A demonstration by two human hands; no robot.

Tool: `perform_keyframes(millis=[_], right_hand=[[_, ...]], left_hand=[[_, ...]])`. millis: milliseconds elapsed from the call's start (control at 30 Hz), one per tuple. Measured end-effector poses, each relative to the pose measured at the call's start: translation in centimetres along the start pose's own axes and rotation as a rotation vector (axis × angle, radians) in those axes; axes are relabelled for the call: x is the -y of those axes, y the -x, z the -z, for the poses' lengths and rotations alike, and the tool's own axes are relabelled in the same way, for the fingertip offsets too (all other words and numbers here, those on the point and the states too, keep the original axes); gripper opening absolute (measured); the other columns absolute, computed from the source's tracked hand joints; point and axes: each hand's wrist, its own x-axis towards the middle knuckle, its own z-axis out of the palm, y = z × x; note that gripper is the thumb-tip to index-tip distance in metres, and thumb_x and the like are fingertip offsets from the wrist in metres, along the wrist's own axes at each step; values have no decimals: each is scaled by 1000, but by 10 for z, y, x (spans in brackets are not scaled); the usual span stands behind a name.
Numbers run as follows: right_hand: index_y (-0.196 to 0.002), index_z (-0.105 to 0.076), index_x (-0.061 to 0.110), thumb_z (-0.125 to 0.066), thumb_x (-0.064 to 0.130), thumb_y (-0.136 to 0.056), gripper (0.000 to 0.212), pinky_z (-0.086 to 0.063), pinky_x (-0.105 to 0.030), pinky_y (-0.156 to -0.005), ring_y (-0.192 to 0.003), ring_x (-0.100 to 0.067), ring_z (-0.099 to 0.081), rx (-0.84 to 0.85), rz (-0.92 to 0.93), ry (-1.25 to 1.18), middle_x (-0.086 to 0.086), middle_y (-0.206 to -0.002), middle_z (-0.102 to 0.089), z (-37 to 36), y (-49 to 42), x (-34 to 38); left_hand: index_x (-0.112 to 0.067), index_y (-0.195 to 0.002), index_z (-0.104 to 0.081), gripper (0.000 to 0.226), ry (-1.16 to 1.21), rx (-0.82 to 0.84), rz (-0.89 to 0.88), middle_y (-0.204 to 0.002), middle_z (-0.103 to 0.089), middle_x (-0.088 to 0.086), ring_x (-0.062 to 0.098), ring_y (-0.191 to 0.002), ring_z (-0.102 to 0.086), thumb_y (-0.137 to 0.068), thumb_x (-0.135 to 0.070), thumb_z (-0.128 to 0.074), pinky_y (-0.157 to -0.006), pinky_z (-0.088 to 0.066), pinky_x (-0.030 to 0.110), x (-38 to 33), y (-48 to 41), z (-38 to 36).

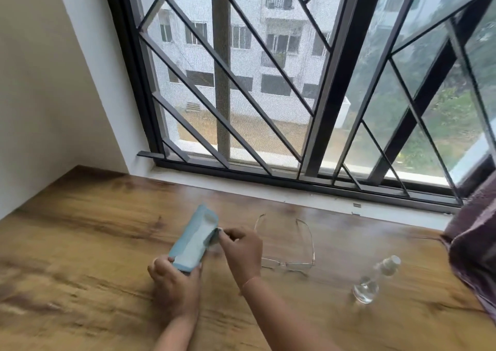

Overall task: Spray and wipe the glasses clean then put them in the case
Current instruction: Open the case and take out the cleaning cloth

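Gripping the near end of the pale blue case [192,243], my left hand [171,281] steadies it while my right hand [241,248] pinches its flap edge, thin wire-rimmed glasses [288,243] lying unfolded just right of my right hand.

Case: light-blue oblong glasses case [191,243], lower centre-left of the frame, lid open, on the brown wood-grain table [80,243].
Left hand [174,283]: grips the case's near end.
Right hand [243,248]: fingertips pinch something small and pale at the case's right edge.
Glasses: thin metal-rimmed glasses [288,248], temples unfolded, just right of the right hand.
Bottle: clear plastic spray bottle [375,279], lower right, leaning.
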Motion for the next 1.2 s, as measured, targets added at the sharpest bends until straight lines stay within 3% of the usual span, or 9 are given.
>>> perform_keyframes(millis=[100, 200, 500, 667, 800, 900, 967, 1067, 1200], right_hand=[[-58, -71, 13, -69, 16, -73, 15, -41, -25, -55, -54, -3, -52, -56, -89, -197, -4, -55, -65, 31, 9, 3], [-49, -70, 24, -71, 13, -73, 27, -40, -22, -55, -53, 0, -50, -84, -167, -302, 12, -51, -60, 58, 18, 0], [-53, -72, 17, -70, 4, -74, 25, -49, -16, -60, -61, -3, -62, -159, -248, -381, 4, -60, -70, 98, 32, -13], [-58, -70, 9, -68, 2, -74, 18, -41, -17, -54, -51, -1, -52, -110, -292, -394, 4, -56, -60, 113, 30, -13], [-58, -67, 5, -67, 3, -74, 16, -40, -30, -61, -60, -15, -49, -78, -306, -369, -4, -58, -54, 122, 26, -14], [-58, -64, 6, -64, 0, -77, 20, -42, -31, -58, -58, -19, -51, -19, -300, -394, -6, -58, -54, 130, 24, -10], [-59, -63, 6, -62, 0, -78, 20, -44, -32, -58, -58, -19, -55, 13, -291, -398, -8, -58, -57, 135, 24, -5], [-59, -65, 7, -62, 0, -78, 21, -46, -31, -56, -60, -22, -58, 28, -275, -380, -14, -62, -61, 142, 25, -1], [-61, -64, 4, -61, -2, -78, 19, -49, -28, -53, -59, -23, -58, 37, -291, -377, -17, -64, -61, 149, 25, 0]], left_hand=[[-5, -93, -36, 71, 6, -18, -1, -98, -47, 30, 45, -85, -51, -44, 0, -87, -60, -47, 49, -2, 1, 1], [-2, -94, -37, 69, 5, -16, 3, -97, -47, 30, 45, -82, -52, -46, 1, -87, -61, -47, 48, -6, 2, 3], [-3, -87, -53, 51, -74, 11, -7, -103, -50, 26, 43, -84, -55, -49, -3, -87, -66, -48, 48, -4, 3, 3], [-3, -85, -59, 56, -212, -47, -77, -105, -52, 28, 43, -91, -54, -45, -28, -90, -76, -42, 48, -2, 2, 7], [-2, -97, -59, 59, -85, -107, -222, -106, -54, 22, 39, -97, -50, -68, -53, -59, -87, -36, 44, -30, 19, 5], [-26, -71, -63, 25, 293, 163, -216, -70, -59, -9, 10, -71, -56, -76, -50, -58, -69, -41, 25, -73, 38, 7], [-28, -59, -66, 24, 490, 415, -79, -52, -54, -13, -2, -55, -48, -75, -45, -68, -58, -38, 19, -97, 45, 8], [-17, -77, -76, 25, 749, 771, 204, -64, -67, -8, 4, -65, -59, -68, -41, -75, -72, -49, 26, -118, 50, 8], [-3, -87, -74, 19, 855, 854, 381, -74, -71, 8, 14, -69, -63, -73, -15, -72, -66, -53, 27, -128, 49, 4]])
